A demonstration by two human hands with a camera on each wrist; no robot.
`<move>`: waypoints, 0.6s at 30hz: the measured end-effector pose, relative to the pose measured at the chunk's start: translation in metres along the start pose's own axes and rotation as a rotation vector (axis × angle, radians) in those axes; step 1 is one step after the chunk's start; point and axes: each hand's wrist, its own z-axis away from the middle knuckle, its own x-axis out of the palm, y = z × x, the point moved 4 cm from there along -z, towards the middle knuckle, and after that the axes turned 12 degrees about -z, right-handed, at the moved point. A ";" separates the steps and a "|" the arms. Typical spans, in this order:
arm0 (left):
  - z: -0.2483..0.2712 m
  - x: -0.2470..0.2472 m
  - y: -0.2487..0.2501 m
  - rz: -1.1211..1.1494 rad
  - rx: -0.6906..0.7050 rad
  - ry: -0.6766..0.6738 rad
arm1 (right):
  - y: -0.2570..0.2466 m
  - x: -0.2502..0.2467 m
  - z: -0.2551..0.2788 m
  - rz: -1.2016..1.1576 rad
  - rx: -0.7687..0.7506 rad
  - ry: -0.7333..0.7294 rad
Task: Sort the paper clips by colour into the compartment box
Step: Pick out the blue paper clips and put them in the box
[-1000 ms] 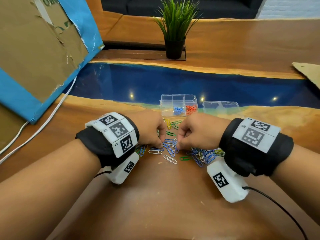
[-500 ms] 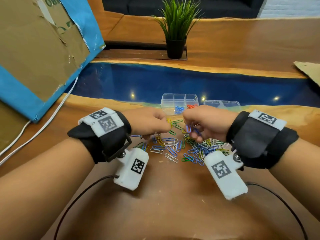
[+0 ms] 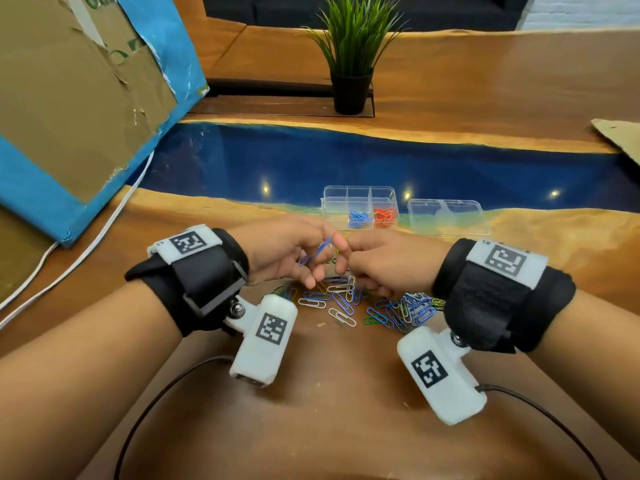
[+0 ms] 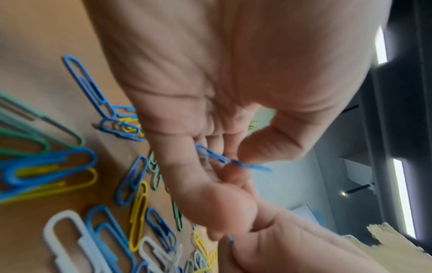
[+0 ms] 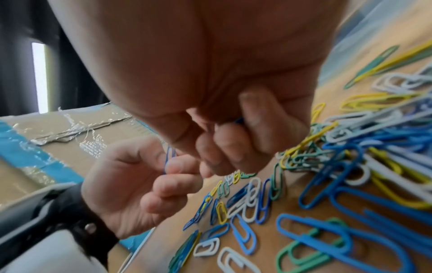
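Loose paper clips (image 3: 341, 303) in blue, white, green and yellow lie scattered on the wooden table under both hands. My left hand (image 3: 325, 252) is raised above them and pinches blue paper clips (image 3: 320, 251) between thumb and fingers, as the left wrist view shows (image 4: 222, 158). My right hand (image 3: 343, 268) touches the left, fingers curled. A sliver of a blue clip (image 5: 239, 121) shows inside its curled fingers. The clear compartment box (image 3: 346, 192) stands just beyond, with blue clips (image 3: 358, 218) in one cell and red clips (image 3: 385, 214) in the cell to the right.
A clear lid (image 3: 448, 216) lies right of the box. A torn cardboard box with blue tape (image 3: 76, 98) leans at the left, a white cable (image 3: 104, 233) beside it. A potted plant (image 3: 350, 67) stands at the back. A cardboard scrap (image 3: 620, 136) lies far right.
Both hands rose from the pile on the table and met in the air. Half a second ago the right hand showed blue clips; now the left hand pinches blue clips.
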 end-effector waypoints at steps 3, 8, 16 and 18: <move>0.005 -0.003 -0.001 0.041 -0.024 0.006 | -0.002 0.000 0.000 0.029 0.001 0.009; 0.013 -0.013 -0.007 -0.268 -0.164 0.077 | -0.008 0.005 0.001 0.187 -0.058 -0.004; 0.023 -0.018 -0.008 -1.256 -0.282 0.283 | -0.012 0.008 -0.002 0.340 -0.113 0.051; 0.023 -0.015 -0.006 -1.264 -0.279 0.284 | -0.013 0.006 -0.003 0.349 -0.115 0.060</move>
